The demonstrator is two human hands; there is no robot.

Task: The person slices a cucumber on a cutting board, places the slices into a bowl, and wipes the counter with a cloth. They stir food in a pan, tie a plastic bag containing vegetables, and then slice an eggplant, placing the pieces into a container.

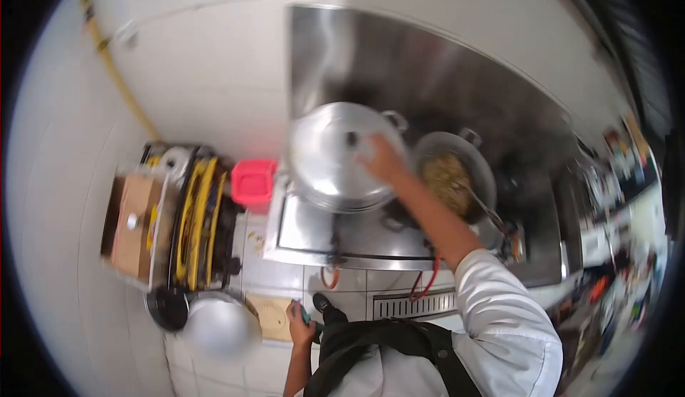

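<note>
A large silver pot with a domed metal lid [325, 161] stands on the stove. My right hand [383, 158] reaches over this lid with its fingers apart, a little to the right of the dark knob [351, 138]; blur hides whether it touches the lid. Under my right forearm is a pan [487, 176] with yellowish-brown food [444, 176] and a long-handled utensil [479, 200] in it. Down by my side, my left hand [300, 325] is closed around a small green object [305, 315], whose kind I cannot make out.
A red plastic container [253, 181] sits left of the steel stove [303, 233]. Farther left are yellow-and-black racks or crates [196, 222] and a cardboard box [135, 225]. A dark pan [168, 308] and a blurred silver pot [222, 325] are below them. A floor drain [414, 305] lies before the stove.
</note>
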